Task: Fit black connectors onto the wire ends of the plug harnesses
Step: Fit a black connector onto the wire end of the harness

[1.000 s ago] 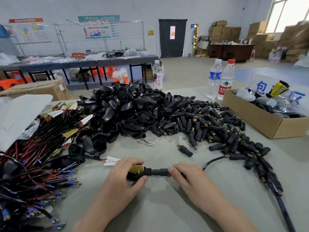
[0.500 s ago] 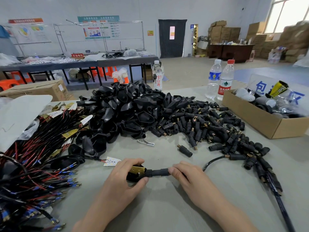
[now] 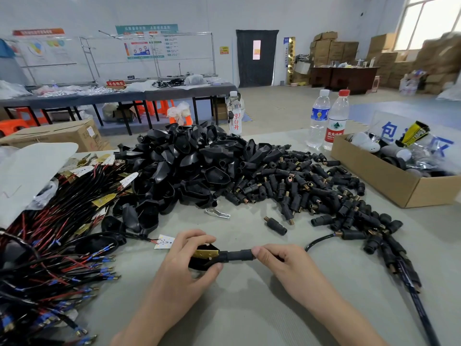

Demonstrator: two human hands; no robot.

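Observation:
My left hand grips a black plug shell with a brass plate on top, low on the grey table. A black sleeve connector sticks out of the shell to the right. My right hand pinches the sleeve's right end; the harness cable curves away behind that hand. A heap of black shells lies in the middle. A spread of small black connectors lies to its right. One loose connector lies just above my hands.
A tangle of red and black wire harnesses fills the left side. A cardboard box stands at the right, with two water bottles behind it. A small metal clip lies below the shell heap. A black cable runs off at lower right.
Almost nothing moves. Both hands stay on the plug and sleeve in the same place; the fingers shift only slightly.

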